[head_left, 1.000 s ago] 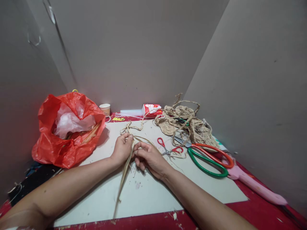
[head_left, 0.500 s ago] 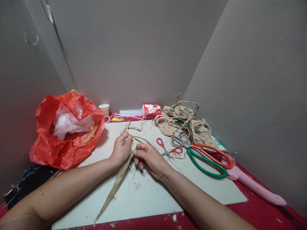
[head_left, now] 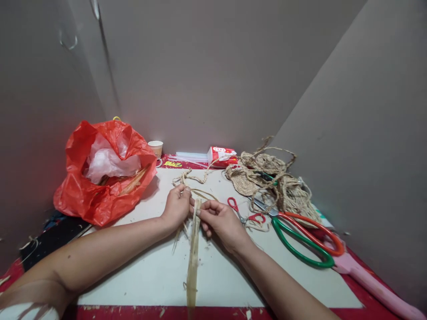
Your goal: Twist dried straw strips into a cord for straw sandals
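Over the white board, my left hand (head_left: pixel 176 207) is closed in a pinch at the near end of a braided straw cord (head_left: pixel 200 179), which trails away toward the back. Close beside it on the right, my right hand (head_left: pixel 221 222) pinches the upper end of a long flat dried leaf strip (head_left: pixel 193 262) between thumb and fingers. The strip hangs down past the board's near edge. A thin brown strand (head_left: pixel 207 194) curves out behind both hands, and loose fibre ends poke out below my left hand. The exact grip at the cord is partly hidden by my fingers.
A red plastic bag (head_left: pixel 73 200) of dried strips stands left. Small red-handled scissors (head_left: pixel 245 219) lie right of my hands, near large scissors (head_left: pixel 300 260) with green and orange handles, coiled braided cord (head_left: pixel 283 189) and a pink tool handle (head_left: pixel 376 284). A paper cup (head_left: pixel 155 148) and tissue pack (head_left: pixel 222 155) stand behind.
The leaf strip has swung from slanting down-left to hanging nearly straight down, now held by my right hand, slightly apart from my left. The whole view has shifted, so things appear further right.
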A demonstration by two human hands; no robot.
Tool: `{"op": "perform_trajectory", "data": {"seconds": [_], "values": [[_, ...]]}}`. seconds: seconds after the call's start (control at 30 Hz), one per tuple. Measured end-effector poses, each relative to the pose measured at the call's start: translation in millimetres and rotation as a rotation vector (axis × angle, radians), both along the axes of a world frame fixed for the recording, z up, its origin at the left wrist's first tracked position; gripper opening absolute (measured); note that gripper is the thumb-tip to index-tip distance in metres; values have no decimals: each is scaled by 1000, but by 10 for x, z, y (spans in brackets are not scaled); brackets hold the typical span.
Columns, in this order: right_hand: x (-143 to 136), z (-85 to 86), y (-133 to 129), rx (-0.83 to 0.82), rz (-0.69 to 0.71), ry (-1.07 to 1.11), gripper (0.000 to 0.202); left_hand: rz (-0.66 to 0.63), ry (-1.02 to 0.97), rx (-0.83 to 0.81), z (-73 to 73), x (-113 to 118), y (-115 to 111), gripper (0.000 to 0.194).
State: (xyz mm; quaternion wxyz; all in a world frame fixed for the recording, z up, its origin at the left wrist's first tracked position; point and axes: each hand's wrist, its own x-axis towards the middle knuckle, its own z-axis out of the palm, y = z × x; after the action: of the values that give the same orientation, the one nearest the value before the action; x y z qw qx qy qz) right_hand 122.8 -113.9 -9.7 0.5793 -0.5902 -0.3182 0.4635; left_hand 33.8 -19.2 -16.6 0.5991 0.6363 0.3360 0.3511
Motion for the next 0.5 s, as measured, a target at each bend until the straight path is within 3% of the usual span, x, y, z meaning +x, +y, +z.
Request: {"op": "perform_trajectory", "data": {"seconds": [0.17,0.5], "values": [[-123,22,-14,-27,-14,-153,18,19,-7,109,-4,-10,-31,24],[-154,35,-40,-61,63,-172,17,-3,31,189,4,-23,-45,24]]}}
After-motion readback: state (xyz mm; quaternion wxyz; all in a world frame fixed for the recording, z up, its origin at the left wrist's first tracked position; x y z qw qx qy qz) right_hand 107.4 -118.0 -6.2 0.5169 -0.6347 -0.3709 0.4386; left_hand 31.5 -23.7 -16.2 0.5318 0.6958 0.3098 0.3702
